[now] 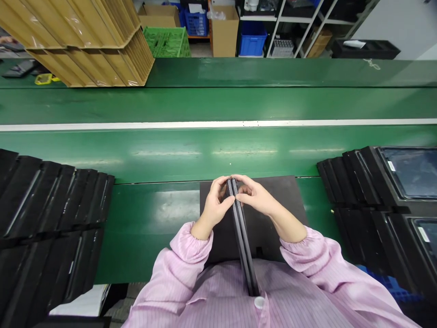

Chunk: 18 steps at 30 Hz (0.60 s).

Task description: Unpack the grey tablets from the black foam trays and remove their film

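Two thin black slabs (243, 241), pressed side by side, stand on edge in front of my chest with their narrow sides facing up. I cannot make out whether they are joined. My left hand (217, 200) grips their far end from the left, thumb on the top edge. From the right, my right hand (255, 196) closes on the same end, its thumb meeting the left one over the slabs. Beneath them a black mat (273, 214) lies on the green bench. Their broad faces are hidden from this angle.
Stacked black trays (51, 196) stand on the left. More black trays (358, 182) on the right carry a flat screen-like panel (414, 171). Tan corrugated dividers (88, 45) sit at the far left of the green bench (218, 105). Behind are shelves, a green crate (167, 42) and a blue bin (252, 40).
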Each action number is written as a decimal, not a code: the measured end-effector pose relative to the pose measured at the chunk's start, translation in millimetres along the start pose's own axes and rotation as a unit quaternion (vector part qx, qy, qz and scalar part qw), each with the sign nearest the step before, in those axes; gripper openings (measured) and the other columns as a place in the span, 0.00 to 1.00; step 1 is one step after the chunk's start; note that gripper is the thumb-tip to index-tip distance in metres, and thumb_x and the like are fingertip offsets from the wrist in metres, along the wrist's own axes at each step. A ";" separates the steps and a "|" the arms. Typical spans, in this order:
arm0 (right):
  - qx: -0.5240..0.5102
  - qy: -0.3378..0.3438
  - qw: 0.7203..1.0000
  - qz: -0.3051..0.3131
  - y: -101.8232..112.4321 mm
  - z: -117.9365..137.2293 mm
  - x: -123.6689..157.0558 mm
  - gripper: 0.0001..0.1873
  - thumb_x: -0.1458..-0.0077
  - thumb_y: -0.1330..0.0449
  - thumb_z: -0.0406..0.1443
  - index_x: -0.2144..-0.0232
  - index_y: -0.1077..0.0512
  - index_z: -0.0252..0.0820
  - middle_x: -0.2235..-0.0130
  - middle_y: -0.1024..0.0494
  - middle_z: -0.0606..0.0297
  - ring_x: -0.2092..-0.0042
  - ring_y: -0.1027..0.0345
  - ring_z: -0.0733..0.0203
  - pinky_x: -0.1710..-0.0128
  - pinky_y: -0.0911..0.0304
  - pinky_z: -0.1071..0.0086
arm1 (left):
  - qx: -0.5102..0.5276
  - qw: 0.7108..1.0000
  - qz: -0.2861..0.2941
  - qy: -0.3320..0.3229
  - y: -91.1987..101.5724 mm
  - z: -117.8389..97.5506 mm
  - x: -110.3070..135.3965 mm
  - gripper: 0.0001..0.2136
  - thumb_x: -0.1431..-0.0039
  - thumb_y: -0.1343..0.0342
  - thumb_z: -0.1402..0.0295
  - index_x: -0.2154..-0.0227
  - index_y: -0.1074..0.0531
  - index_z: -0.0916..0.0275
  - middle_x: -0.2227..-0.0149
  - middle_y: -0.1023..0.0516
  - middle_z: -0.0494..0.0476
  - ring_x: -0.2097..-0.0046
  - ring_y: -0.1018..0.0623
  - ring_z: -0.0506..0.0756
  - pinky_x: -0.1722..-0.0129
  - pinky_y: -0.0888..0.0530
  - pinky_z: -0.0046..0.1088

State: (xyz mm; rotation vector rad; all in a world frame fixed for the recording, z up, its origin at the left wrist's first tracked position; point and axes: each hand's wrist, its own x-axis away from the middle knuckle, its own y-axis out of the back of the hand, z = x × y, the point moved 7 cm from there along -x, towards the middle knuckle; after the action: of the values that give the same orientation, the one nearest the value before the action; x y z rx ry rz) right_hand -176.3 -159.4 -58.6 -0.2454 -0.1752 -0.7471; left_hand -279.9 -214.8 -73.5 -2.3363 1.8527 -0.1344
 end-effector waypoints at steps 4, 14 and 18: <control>0.035 0.017 0.999 0.011 2.9 -2.5 2.3 0.35 0.58 0.38 0.34 0.45 0.38 0.47 0.50 0.35 0.60 0.68 0.37 0.68 0.72 0.35 0.72 | 0.002 1.000 0.022 -0.002 -2.0 2.3 0.5 0.29 0.52 0.38 0.59 0.47 0.37 0.59 0.43 0.38 0.64 0.39 0.38 0.64 0.40 0.39 0.44; 0.159 0.224 0.956 -0.104 -12.0 -26.7 54.3 0.30 0.43 0.47 0.44 0.39 0.44 0.48 0.39 0.40 0.54 0.45 0.38 0.51 0.48 0.39 0.55 | -0.066 0.993 -0.060 -0.076 -15.2 21.8 59.0 0.29 0.39 0.53 0.54 0.37 0.50 0.54 0.34 0.50 0.62 0.34 0.48 0.62 0.35 0.49 0.44; 0.211 0.295 0.920 -0.147 -30.3 -64.6 87.7 0.27 0.37 0.60 0.48 0.40 0.43 0.47 0.38 0.41 0.55 0.37 0.47 0.50 0.39 0.50 0.47 | -0.098 0.987 -0.081 -0.096 -31.7 52.6 111.3 0.30 0.39 0.62 0.47 0.38 0.47 0.54 0.34 0.47 0.59 0.34 0.48 0.61 0.34 0.52 0.45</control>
State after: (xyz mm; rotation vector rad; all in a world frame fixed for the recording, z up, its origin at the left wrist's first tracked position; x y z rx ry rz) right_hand -129.4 -255.9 -94.3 0.4306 0.2079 -1.0284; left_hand -215.1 -312.5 -122.5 -2.5254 1.6506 0.2565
